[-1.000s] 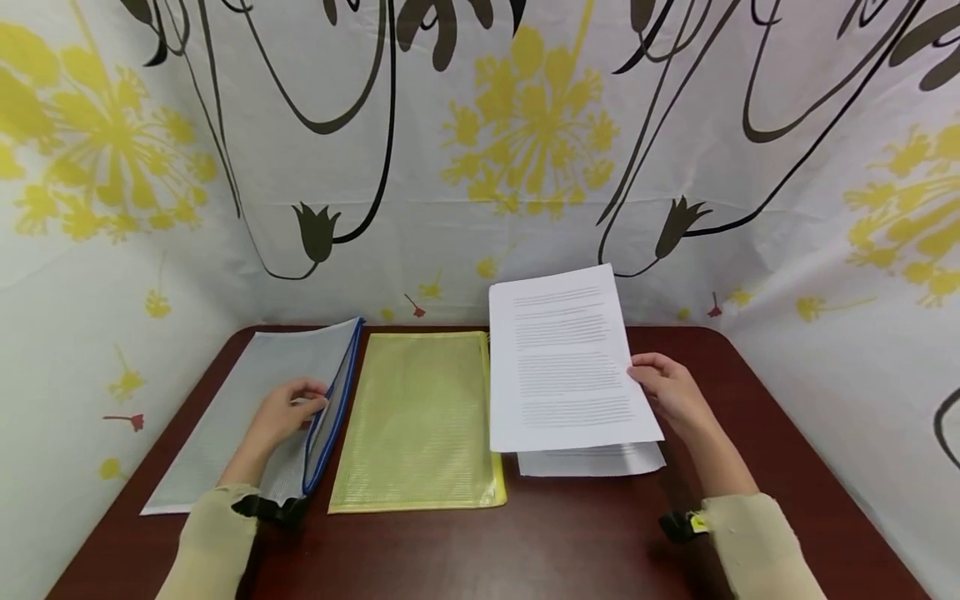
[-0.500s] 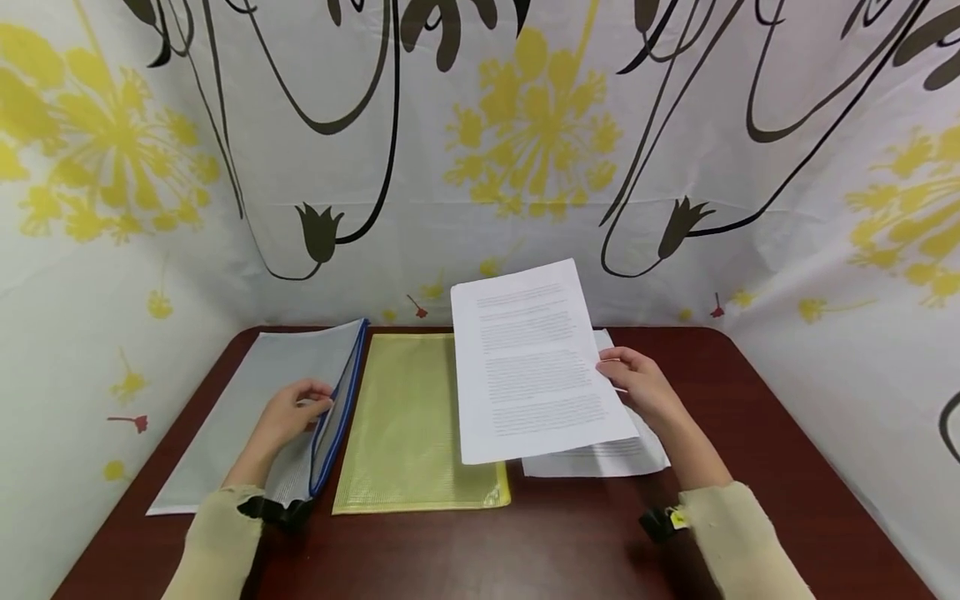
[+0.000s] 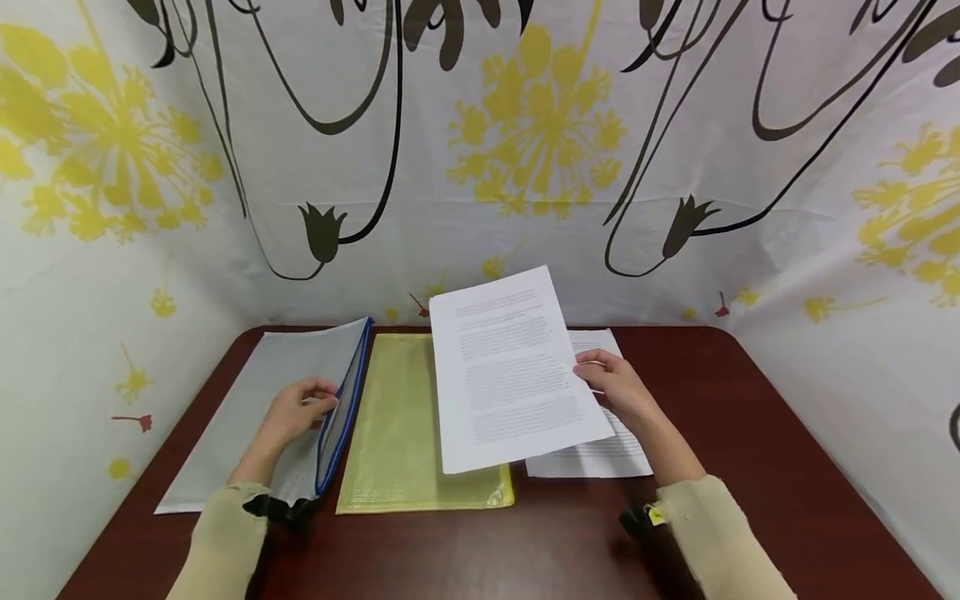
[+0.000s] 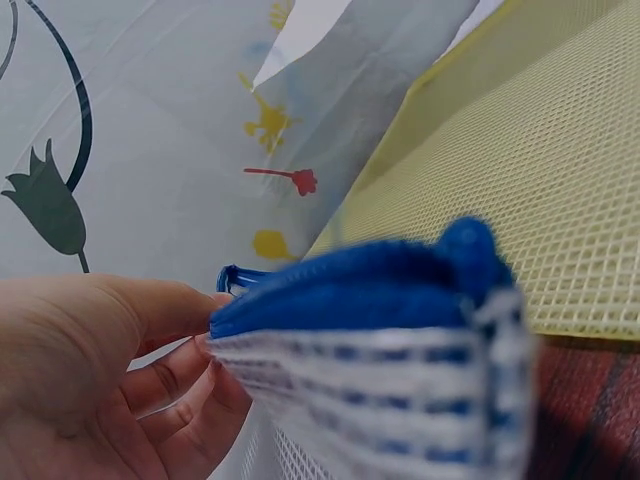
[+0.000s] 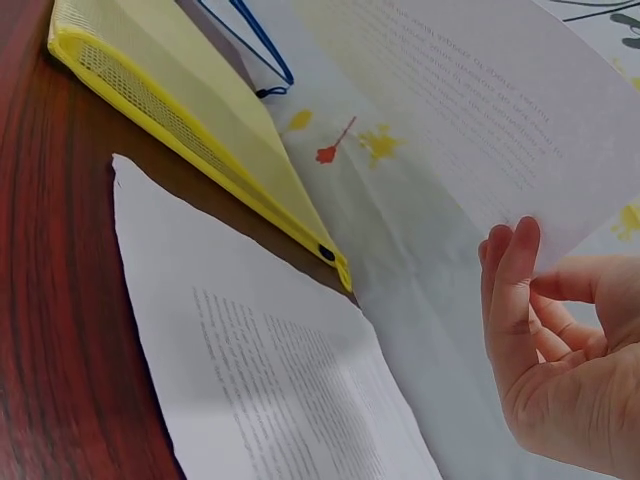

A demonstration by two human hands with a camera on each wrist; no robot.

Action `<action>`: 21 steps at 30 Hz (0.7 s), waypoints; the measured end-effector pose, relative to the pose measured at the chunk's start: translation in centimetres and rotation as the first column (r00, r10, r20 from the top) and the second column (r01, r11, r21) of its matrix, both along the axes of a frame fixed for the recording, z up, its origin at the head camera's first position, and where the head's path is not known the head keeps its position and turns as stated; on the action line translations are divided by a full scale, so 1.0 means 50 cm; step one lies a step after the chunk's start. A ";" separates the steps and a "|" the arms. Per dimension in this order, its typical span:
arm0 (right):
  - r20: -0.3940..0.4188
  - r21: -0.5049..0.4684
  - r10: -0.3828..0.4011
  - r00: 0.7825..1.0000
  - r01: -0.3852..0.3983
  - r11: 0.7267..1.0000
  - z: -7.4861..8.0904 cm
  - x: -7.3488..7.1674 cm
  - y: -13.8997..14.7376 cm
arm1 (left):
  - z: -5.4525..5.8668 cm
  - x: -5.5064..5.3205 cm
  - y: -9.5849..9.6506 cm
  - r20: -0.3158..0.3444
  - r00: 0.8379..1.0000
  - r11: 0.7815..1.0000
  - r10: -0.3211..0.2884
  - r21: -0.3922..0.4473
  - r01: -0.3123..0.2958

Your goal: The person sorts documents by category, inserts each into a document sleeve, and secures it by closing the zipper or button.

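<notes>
My left hand [image 3: 300, 408] pinches the upper edge of a clear mesh zipper pouch [image 3: 258, 387] with a blue zipper [image 4: 350, 285]. Its mouth gapes along the right side. The right hand [image 3: 611, 383] holds a printed sheet of paper [image 3: 502, 375] between thumb and fingers by its right edge. Tilted and raised, that sheet overlaps a yellow mesh zipper pouch [image 3: 390, 433] in the head view. More printed paper [image 5: 270, 370] lies on the table under the right hand, partly hidden by the raised sheet in the head view.
The dark red-brown wooden table [image 3: 465, 554] has rounded far corners. A white curtain [image 3: 420, 167] with yellow flowers and dark vines surrounds its back and sides. The yellow pouch lies between the blue-zippered pouch and the paper on the table.
My right hand has carried the printed sheet leftward from above the other paper to over the yellow pouch, uncovering more of that paper. The left hand keeps its grip on the blue-zippered pouch.
</notes>
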State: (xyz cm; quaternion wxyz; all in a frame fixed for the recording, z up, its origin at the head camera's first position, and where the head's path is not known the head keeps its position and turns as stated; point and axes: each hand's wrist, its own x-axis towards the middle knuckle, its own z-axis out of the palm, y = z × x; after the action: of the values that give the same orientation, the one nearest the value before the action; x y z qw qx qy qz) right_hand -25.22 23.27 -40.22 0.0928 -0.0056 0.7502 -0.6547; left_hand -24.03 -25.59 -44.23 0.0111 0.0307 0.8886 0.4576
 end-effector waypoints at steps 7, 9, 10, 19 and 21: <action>-0.003 -0.005 0.011 1.000 -0.011 1.000 -0.015 -0.008 -0.018 | -0.005 -0.006 0.005 -0.010 1.000 1.000 0.007 -0.001 -0.007; -0.009 -0.002 0.007 1.000 -0.007 1.000 -0.018 -0.010 -0.023 | -0.005 -0.006 0.011 -0.011 1.000 1.000 0.010 0.000 -0.010; -0.012 0.003 0.010 1.000 -0.010 1.000 -0.020 -0.011 -0.025 | -0.005 -0.007 0.013 -0.012 1.000 1.000 0.011 0.002 -0.011; 0.001 0.010 0.014 1.000 -0.014 1.000 -0.029 -0.012 -0.071 | -0.003 -0.002 0.016 -0.011 1.000 1.000 -0.011 -0.001 0.011; 0.004 0.009 0.029 1.000 -0.029 1.000 -0.033 -0.011 -0.084 | -0.003 0.003 0.013 -0.009 1.000 1.000 -0.015 -0.013 0.014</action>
State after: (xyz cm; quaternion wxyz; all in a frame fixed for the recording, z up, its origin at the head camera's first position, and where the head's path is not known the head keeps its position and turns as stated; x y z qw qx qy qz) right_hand -25.80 19.10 -41.87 0.1038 -0.0147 0.7529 -0.6498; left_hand -23.89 -24.94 -44.40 0.0103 0.0393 0.8913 0.4515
